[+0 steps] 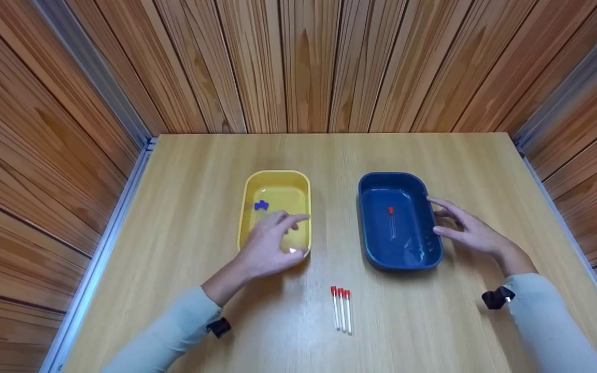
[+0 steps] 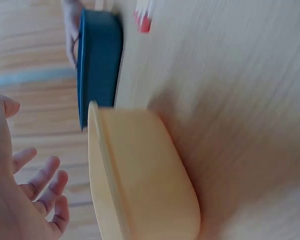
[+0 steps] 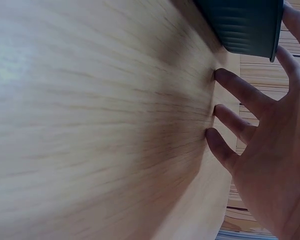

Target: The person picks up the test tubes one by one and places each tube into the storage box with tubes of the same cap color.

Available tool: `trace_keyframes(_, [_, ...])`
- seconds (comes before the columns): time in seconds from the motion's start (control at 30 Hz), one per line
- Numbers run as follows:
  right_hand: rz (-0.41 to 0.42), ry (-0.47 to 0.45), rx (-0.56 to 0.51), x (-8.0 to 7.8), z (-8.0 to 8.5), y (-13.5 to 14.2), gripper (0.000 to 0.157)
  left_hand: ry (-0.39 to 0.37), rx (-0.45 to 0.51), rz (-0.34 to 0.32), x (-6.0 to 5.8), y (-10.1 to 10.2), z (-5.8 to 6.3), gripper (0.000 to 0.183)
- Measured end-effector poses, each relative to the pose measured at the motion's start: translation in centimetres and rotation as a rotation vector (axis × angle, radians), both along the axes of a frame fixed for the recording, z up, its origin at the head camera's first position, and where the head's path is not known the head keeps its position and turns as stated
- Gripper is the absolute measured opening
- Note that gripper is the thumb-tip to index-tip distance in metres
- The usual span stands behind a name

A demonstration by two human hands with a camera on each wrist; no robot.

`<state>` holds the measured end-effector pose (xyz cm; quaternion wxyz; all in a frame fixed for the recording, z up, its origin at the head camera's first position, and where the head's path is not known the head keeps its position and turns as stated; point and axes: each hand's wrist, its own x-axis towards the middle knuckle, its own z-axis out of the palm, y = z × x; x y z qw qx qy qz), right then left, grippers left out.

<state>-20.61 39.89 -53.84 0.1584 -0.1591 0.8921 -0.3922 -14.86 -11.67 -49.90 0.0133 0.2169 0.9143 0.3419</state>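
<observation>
My left hand hovers over the yellow bin with loosely bent fingers and nothing between them. A cluster of small purple pieces lies inside that bin, and the hand hides part of its floor. On the right, my right hand touches the outer right rim of the blue bin. Its other fingertips rest on the table in the right wrist view. Inside the blue bin lies a clear tube with a red cap. Three more red-capped tubes lie side by side on the table between the forearms.
The light wooden table is enclosed by wood-patterned panels at the back and sides. Metal rails run along the left and right edges. A gap of tabletop separates the two bins.
</observation>
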Motion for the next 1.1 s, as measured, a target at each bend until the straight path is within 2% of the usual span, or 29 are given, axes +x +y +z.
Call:
trace_keyframes(0.2, [0.006,0.003,-0.005,0.2,-0.1,0.1,0.077,-0.054,-0.084,-0.087,1.5,2.1,0.3,0.074])
trace_keyframes(0.37, [-0.005,-0.001,0.01,0.5,0.0,0.2,0.078,-0.154,-0.116,-0.18,2.8,3.7,0.4,0.08])
trace_keyframes(0.53, [-0.003,-0.002,0.019,0.5,0.1,0.2,0.078,-0.232,-0.132,-0.203,4.2,4.9,-0.1,0.089])
trace_keyframes(0.83, [-0.015,-0.011,0.012,0.2,0.3,0.3,0.079,-0.195,-0.2,-0.256,5.5,5.5,-3.0,0.113])
trace_keyframes(0.93, [-0.01,-0.015,0.009,0.2,0.2,0.3,0.079,-0.213,-0.225,-0.261,5.8,5.5,-4.2,0.113])
trace_keyframes(1.1, [0.009,-0.022,-0.004,0.1,0.0,0.3,0.074,-0.165,-0.252,-0.231,6.4,5.6,-5.9,0.109])
